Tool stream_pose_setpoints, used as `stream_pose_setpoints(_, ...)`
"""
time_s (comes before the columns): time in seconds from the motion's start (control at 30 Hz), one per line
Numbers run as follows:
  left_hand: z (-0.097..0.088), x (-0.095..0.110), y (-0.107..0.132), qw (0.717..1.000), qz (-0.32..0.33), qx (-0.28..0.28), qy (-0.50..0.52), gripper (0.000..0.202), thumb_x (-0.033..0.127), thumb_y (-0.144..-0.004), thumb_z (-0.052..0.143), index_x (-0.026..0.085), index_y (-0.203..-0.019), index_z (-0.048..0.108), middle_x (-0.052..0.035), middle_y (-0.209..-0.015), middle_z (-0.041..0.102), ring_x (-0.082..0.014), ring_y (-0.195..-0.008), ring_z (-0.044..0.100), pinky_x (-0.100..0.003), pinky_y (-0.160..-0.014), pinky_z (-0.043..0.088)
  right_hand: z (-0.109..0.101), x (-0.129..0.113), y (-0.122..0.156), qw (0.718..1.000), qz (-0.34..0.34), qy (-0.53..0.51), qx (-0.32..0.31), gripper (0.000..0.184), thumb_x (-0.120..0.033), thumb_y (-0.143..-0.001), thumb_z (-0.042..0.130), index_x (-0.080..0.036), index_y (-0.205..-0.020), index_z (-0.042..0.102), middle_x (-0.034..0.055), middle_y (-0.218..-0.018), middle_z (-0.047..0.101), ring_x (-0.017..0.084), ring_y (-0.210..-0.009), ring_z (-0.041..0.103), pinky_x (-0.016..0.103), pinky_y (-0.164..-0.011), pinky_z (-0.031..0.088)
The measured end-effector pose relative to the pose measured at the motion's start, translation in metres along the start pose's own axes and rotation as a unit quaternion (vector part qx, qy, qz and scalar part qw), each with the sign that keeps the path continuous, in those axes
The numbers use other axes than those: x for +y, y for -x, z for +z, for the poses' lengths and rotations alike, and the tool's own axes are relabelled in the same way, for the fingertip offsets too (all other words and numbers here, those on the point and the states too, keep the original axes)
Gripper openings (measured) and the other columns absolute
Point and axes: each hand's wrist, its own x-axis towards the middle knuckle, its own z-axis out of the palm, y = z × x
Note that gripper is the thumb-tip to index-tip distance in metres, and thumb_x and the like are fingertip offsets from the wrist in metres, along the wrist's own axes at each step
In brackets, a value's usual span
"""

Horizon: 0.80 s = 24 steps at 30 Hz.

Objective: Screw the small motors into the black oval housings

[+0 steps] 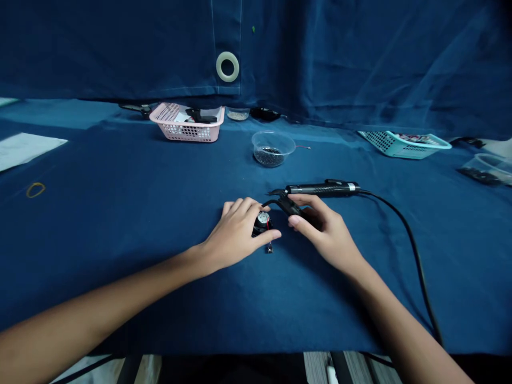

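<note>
My left hand (pixel 239 230) rests on the blue cloth, its fingers curled over a small black part with a round silver motor (pixel 263 218) on it. A thin red wire runs from the motor to a small connector (pixel 269 249) lying near my left thumb. My right hand (pixel 330 229) holds a black plastic piece (pixel 290 206) between thumb and fingers. Its thin curved end reaches toward the motor; whether they touch, I cannot tell. Just beyond my right hand lies a black electric screwdriver (pixel 323 189), its tip pointing left.
A clear bowl of small black screws (pixel 272 156) stands behind my hands. Farther back are a pink basket (pixel 194 132) and a turquoise basket (pixel 412 149). The screwdriver's cable (pixel 412 240) curves down the right side. Blue curtain (pixel 160 48) hangs at the back.
</note>
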Motion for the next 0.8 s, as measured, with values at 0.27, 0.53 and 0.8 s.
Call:
stream_pose_setpoints(0.27, -0.021, 0.002, 0.0, 0.998, 0.022, -0.047, -0.018, 0.017, 0.027, -0.095, 0.051, 0.018, -0.106, 0.059, -0.0053, -0.108, 0.061, -0.0227, -0.102, 0.053, -0.04, -0.094, 0.044, 0.003, -0.011, 0.006, 1.0, 0.006, 0.001, -0.019, 0.045, -0.05, -0.084, 0.063, -0.03, -0.123, 0.058, 0.0018, -0.116, 0.066, 0.018, -0.097, 0.064, 0.037, -0.095, 0.048)
stream_pose_setpoints(0.53, -0.032, -0.005, 0.002, 0.982, 0.118, -0.034, -0.144, 0.033, 0.03, -0.095, 0.052, 0.014, -0.124, 0.052, -0.0107, -0.122, 0.059, -0.0259, -0.109, 0.056, -0.042, -0.093, 0.046, 0.002, -0.009, 0.006, 0.999, 0.01, -0.048, 0.012, 0.045, -0.049, -0.083, 0.065, -0.029, -0.123, 0.058, 0.0031, -0.12, 0.064, 0.017, -0.092, 0.065, 0.035, -0.086, 0.052)
stream_pose_setpoints(0.8, -0.035, -0.014, -0.005, 0.932, 0.275, -0.084, -0.22, 0.027, 0.016, -0.1, 0.04, 0.02, -0.117, 0.061, -0.0087, -0.124, 0.061, -0.0219, -0.107, 0.056, -0.036, -0.087, 0.045, -0.006, -0.011, 0.004, 0.991, -0.001, -0.109, 0.077, 0.042, -0.048, -0.084, 0.064, -0.027, -0.12, 0.06, 0.0045, -0.118, 0.063, 0.014, -0.08, 0.066, 0.03, -0.072, 0.054)
